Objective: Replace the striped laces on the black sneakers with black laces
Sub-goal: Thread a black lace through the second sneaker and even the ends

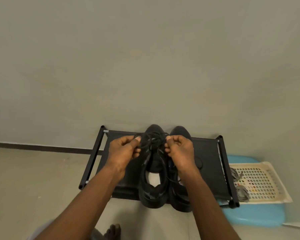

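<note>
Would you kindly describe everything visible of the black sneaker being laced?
The black sneaker stands upright on a black fabric shoe rack, toe toward the wall, heel nearest the camera, close beside a second sneaker on the right. It looks all-black and matte, with a pale insole showing. A black lace loops over its front; the left hand and right hand each pinch it.

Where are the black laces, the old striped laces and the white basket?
black laces (153, 141): head view, middle of the tangle.
striped laces (242, 194): head view, lower coiled bundle.
white basket (267, 184): head view, bare lattice floor.
</note>
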Available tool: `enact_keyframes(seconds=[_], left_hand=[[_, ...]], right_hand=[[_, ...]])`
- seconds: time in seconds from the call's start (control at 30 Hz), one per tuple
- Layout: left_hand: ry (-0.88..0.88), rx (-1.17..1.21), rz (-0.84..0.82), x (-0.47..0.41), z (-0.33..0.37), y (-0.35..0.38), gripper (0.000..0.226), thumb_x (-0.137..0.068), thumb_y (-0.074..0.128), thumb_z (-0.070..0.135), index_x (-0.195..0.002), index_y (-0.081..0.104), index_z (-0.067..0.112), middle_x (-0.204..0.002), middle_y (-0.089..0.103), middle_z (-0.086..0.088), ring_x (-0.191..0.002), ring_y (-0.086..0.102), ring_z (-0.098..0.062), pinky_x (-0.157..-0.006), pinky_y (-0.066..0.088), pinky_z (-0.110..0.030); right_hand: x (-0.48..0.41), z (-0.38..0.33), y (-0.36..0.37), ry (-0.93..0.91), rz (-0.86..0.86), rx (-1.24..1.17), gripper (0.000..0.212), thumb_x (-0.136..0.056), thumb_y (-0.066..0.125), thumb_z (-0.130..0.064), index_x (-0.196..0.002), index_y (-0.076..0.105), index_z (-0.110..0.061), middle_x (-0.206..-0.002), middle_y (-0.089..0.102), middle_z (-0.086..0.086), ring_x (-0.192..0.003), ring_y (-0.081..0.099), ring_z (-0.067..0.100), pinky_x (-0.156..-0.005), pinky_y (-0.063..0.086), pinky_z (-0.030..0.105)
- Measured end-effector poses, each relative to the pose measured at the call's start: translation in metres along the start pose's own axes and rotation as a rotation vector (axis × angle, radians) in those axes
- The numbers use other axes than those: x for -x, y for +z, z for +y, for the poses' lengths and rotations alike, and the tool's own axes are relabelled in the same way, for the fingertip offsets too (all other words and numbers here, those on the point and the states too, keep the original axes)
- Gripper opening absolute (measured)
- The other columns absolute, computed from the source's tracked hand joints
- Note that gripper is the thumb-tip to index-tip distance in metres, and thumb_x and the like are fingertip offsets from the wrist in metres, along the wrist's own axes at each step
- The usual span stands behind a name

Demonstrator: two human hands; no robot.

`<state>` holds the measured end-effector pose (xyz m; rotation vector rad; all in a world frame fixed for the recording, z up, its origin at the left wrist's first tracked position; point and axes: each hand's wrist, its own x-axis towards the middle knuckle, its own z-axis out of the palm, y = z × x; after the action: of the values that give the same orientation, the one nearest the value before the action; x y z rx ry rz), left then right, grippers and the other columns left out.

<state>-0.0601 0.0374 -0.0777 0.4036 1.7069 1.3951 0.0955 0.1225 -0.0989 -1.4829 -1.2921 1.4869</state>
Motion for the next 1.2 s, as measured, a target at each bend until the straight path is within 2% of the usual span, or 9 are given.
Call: enact_keyframes(seconds=[0.07, 0.23, 0.37, 0.47, 0.63, 0.77, 0.87, 1.03, 1.2], left_hand=[[-0.044, 0.093, 0.021, -0.013, 0.002, -0.005, 0.007, -0.097, 0.071, 0.016, -0.095, 0.075, 0.011, -0.072, 0.067, 0.001, -0.063, 0.06, -0.008, -0.061, 0.055, -0.023], [-0.159, 0.316, 0.123, -0.044, 0.003, -0.011, 0.01, -0.097, 0.072, 0.023, -0.1, 0.073, 0.013, -0.063, 0.059, 0.007, -0.054, 0.054, -0.004, -0.05, 0.05, -0.02], [-0.169, 0.347, 0.145, -0.058, 0.001, -0.013, 0.016, -0.097, 0.071, 0.031, -0.099, 0.076, 0.015, -0.064, 0.055, 0.008, -0.052, 0.049, -0.003, -0.048, 0.047, -0.02], [-0.149, 0.306, 0.143, -0.062, -0.001, -0.014, 0.016, -0.098, 0.07, 0.033, -0.095, 0.076, 0.018, -0.063, 0.056, 0.009, -0.052, 0.049, -0.002, -0.048, 0.046, -0.019], [-0.042, 0.174, 0.161, -0.062, -0.006, -0.008, 0.015, -0.099, 0.069, 0.028, -0.088, 0.078, 0.023, -0.077, 0.071, 0.008, -0.075, 0.062, -0.006, -0.07, 0.049, -0.026], [-0.005, 0.215, 0.298, -0.068, -0.002, -0.013, 0.011, -0.097, 0.072, 0.027, -0.088, 0.078, 0.024, -0.082, 0.073, 0.019, -0.092, 0.064, -0.003, -0.092, 0.047, -0.03], [-0.072, 0.39, 0.34, -0.073, 0.003, -0.023, 0.016, -0.101, 0.063, 0.028, -0.091, 0.075, 0.024, -0.092, 0.074, 0.01, -0.096, 0.068, -0.011, -0.087, 0.049, -0.032], [-0.056, 0.479, 0.15, -0.069, 0.01, -0.023, 0.019, -0.105, 0.056, 0.027, -0.093, 0.069, 0.022, -0.063, 0.055, 0.008, -0.06, 0.055, -0.008, -0.068, 0.044, -0.028], [0.05, 0.322, -0.039, -0.064, 0.005, -0.015, 0.022, -0.105, 0.057, 0.026, -0.092, 0.075, 0.021, -0.063, 0.047, 0.005, -0.056, 0.04, -0.01, -0.059, 0.039, -0.029]], right_hand=[[-0.007, 0.0, 0.001, -0.003, 0.069, -0.001, 0.017, -0.098, 0.067, -0.031, -0.085, 0.073, -0.021, -0.079, 0.073, 0.007, -0.072, 0.065, 0.013, -0.075, 0.058, 0.04], [-0.021, -0.005, -0.008, -0.014, 0.27, -0.232, 0.02, -0.096, 0.072, -0.027, -0.082, 0.07, -0.012, -0.075, 0.071, 0.006, -0.066, 0.064, 0.011, -0.062, 0.054, 0.024], [-0.032, -0.002, -0.013, 0.042, 0.395, -0.443, 0.023, -0.095, 0.072, -0.028, -0.08, 0.067, -0.011, -0.076, 0.071, 0.008, -0.065, 0.066, 0.011, -0.056, 0.053, 0.018], [-0.034, -0.001, -0.008, 0.053, 0.373, -0.477, 0.023, -0.1, 0.066, -0.03, -0.09, 0.068, -0.009, -0.079, 0.075, 0.007, -0.069, 0.069, 0.015, -0.057, 0.055, 0.021], [-0.033, -0.005, 0.0, -0.042, 0.329, -0.416, 0.023, -0.106, 0.054, -0.029, -0.107, 0.062, -0.008, -0.089, 0.076, 0.009, -0.076, 0.071, 0.018, -0.068, 0.059, 0.029], [-0.036, 0.001, -0.007, -0.147, 0.502, -0.188, 0.03, -0.105, 0.056, -0.034, -0.102, 0.065, -0.005, -0.085, 0.062, 0.009, -0.074, 0.056, 0.017, -0.067, 0.053, 0.032], [-0.037, 0.0, -0.015, -0.111, 0.608, -0.224, 0.026, -0.104, 0.057, -0.035, -0.09, 0.062, -0.014, -0.083, 0.057, 0.009, -0.072, 0.05, 0.017, -0.066, 0.047, 0.033], [-0.036, -0.001, -0.012, -0.074, 0.543, -0.261, 0.021, -0.103, 0.059, -0.034, -0.091, 0.062, -0.017, -0.075, 0.059, 0.007, -0.064, 0.054, 0.015, -0.06, 0.048, 0.031], [-0.032, -0.005, -0.002, -0.155, 0.427, -0.178, 0.018, -0.101, 0.064, -0.026, -0.087, 0.07, -0.015, -0.073, 0.061, 0.004, -0.065, 0.058, 0.014, -0.061, 0.052, 0.025]])
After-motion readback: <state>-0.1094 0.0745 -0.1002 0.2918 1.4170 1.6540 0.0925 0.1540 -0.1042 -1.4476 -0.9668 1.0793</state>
